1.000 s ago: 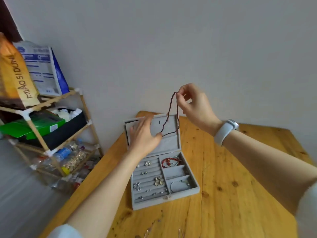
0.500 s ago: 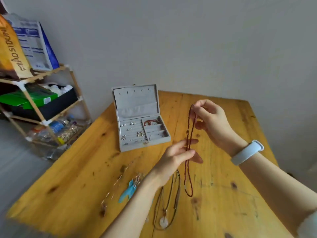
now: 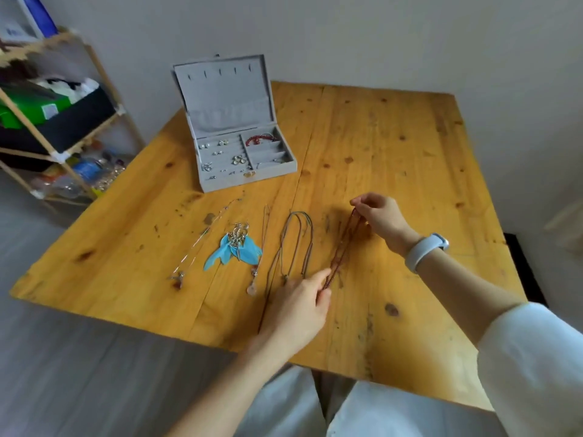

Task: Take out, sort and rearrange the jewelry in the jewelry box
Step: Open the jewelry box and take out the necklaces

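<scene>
A grey jewelry box point(image 3: 271, 171) stands open at the back of the wooden table point(image 3: 394, 146), with earrings and a red bracelet point(image 3: 257, 138) in its compartments. A dark red beaded necklace point(image 3: 344, 247) lies stretched low over the table. My right hand point(image 3: 378, 217) pinches its far end and my left hand point(image 3: 299, 305) pinches its near end. Left of it lie a cord necklace point(image 3: 296, 241), a thin necklace with a pale pendant point(image 3: 252, 288), blue feather earrings point(image 3: 232, 249) and a silver chain point(image 3: 195, 247).
A wooden shelf rack point(image 3: 63, 134) with boxes and bottles stands left of the table. The wall runs close behind the box. My knees in white trousers point(image 3: 362, 411) are under the table's front edge.
The beaded necklace came out of the box's lid area and down to the table. Both hands lowered it beside the laid-out necklaces, and my view tilted down.
</scene>
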